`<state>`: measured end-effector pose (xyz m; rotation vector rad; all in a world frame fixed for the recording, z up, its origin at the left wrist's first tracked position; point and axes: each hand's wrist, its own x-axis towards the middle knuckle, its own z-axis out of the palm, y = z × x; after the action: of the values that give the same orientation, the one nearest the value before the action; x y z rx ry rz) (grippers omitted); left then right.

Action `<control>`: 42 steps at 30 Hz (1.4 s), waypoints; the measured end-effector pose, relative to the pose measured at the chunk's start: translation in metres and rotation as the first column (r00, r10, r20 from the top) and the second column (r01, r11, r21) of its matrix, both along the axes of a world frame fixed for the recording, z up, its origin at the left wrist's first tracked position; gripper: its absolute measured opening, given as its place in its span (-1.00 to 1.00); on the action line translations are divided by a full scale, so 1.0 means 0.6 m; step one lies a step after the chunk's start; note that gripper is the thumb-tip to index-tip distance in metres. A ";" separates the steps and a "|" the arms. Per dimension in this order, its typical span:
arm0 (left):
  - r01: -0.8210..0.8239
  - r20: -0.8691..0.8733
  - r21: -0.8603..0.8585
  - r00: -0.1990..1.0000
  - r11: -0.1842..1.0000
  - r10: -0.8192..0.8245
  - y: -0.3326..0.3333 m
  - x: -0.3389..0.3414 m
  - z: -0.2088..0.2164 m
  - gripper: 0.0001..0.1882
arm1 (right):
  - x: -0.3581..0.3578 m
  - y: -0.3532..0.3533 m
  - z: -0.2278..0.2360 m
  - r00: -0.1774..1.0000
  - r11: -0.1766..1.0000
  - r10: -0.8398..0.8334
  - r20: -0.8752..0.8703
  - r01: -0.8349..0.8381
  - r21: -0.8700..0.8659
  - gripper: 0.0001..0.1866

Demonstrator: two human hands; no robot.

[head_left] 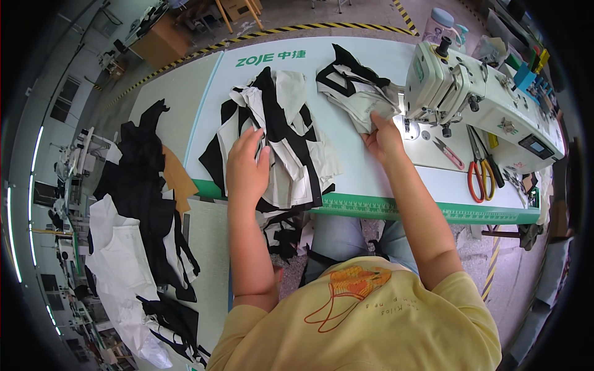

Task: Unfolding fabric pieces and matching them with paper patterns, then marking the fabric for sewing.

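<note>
On the white sewing table [211, 117] lies a pile of black and white cut fabric pieces [288, 133]. My left hand [249, 168] reaches over the left side of this pile, its thumb and fingers apart; the fingertips touch the cloth. Closer to the needle, my right hand [385, 141] pinches the near edge of a smaller black and white fabric piece [351, 93]. That piece's right end lies beside the lit needle area of a white sewing machine [455, 86], and my fingers cover part of its edge.
Thread snips [449, 153] and scissors with red and yellow handles [476, 179] lie right of my right hand. A green ruler strip [365, 206] edges the table. More black and white fabric [133, 235] is heaped at left. A bottle [438, 25] stands behind the machine.
</note>
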<state>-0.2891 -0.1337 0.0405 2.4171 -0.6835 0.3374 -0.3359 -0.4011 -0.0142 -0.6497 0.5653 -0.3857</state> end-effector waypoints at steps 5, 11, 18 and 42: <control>-0.058 -0.009 0.012 0.998 0.998 0.058 0.009 0.004 0.015 -0.64 | -0.017 0.003 -0.012 0.996 0.994 0.092 -0.022 -0.090 0.069 -0.70; 0.113 -0.059 0.015 0.992 0.993 -0.112 -0.049 0.004 0.041 -0.63 | -0.098 -0.008 0.034 0.812 0.751 0.351 -0.466 -0.542 -0.378 -0.69; 0.429 0.014 -0.007 0.903 0.903 -0.429 -0.240 0.061 0.025 -0.78 | -0.026 -0.032 0.008 0.982 -0.234 -0.084 -0.170 -0.185 -0.954 -0.58; 0.328 -0.298 0.059 0.907 0.943 -0.297 -0.299 0.165 -0.052 -0.67 | -0.032 -0.048 -0.001 0.885 -0.039 -0.204 -0.418 -0.434 -0.900 0.10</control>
<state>-0.1903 -0.3134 0.0092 2.3371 -0.9574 -0.1833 -0.3552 -0.4302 -0.0145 -2.3904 0.5709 -0.4445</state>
